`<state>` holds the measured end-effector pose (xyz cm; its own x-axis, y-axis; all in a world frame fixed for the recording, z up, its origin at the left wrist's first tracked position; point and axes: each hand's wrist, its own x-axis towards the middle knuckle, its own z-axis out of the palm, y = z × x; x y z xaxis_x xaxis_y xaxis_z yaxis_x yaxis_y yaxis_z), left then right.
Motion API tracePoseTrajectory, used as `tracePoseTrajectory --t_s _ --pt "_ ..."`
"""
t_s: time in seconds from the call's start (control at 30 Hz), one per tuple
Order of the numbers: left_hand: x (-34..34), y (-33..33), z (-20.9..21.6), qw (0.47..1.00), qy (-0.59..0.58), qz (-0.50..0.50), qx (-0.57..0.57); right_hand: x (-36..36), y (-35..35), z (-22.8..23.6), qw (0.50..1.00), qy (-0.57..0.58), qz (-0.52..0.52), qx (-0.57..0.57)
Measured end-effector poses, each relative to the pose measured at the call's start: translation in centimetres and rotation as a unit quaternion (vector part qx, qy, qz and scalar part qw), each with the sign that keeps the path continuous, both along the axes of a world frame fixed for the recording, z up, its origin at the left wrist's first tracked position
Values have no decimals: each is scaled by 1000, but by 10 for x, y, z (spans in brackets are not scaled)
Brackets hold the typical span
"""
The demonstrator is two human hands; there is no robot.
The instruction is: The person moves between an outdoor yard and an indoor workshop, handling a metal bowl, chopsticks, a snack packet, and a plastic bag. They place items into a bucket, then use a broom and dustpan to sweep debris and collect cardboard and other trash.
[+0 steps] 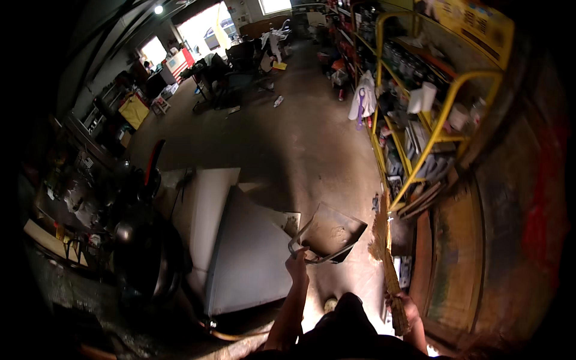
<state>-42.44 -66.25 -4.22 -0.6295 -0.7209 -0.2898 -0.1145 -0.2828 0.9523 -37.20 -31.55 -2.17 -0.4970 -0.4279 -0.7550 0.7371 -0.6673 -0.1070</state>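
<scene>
Dustpan (337,231) held by handle (291,245) in left grip (297,265), presumably for control; right grip (409,308) wrapped round worn brown broom (392,279).

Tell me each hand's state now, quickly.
Left hand: closed, holding the dustpan at its near edge.
Right hand: closed around the tan broom.

dustpan (336,231): matt, metal-looking (dusty inside) | broom (392,276): rough, straw-like | rack (437,133): glossy
</scene>
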Motion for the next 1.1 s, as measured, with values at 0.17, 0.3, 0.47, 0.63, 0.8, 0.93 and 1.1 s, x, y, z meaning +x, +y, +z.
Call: tracePoseTrajectory --t_s 0.17,0.3,0.47,0.63,0.8,0.93,1.1 --pt "-145 -51 5 998 2 34 44 -121 -47 5 994 16 55 88" --pt "-256 -108 -27 997 -3 69 46 -261 -104 6 965 64 186 176" --pt "-376 -180 -15 986 -105 129 15 -430 -178 20 945 135 197 222" --pt "-449 -257 5 980 -25 197 35 -562 -263 15 952 81 224 190" --pt "-524 -359 19 959 -41 272 69 -705 -354 -29 864 76 450 213" --pt "-584 -449 4 954 -163 249 -14 -803 -437 -69 855 32 470 216" --pt "-656 -534 18 935 -60 342 73 -893 -512 -70 763 208 497 357"
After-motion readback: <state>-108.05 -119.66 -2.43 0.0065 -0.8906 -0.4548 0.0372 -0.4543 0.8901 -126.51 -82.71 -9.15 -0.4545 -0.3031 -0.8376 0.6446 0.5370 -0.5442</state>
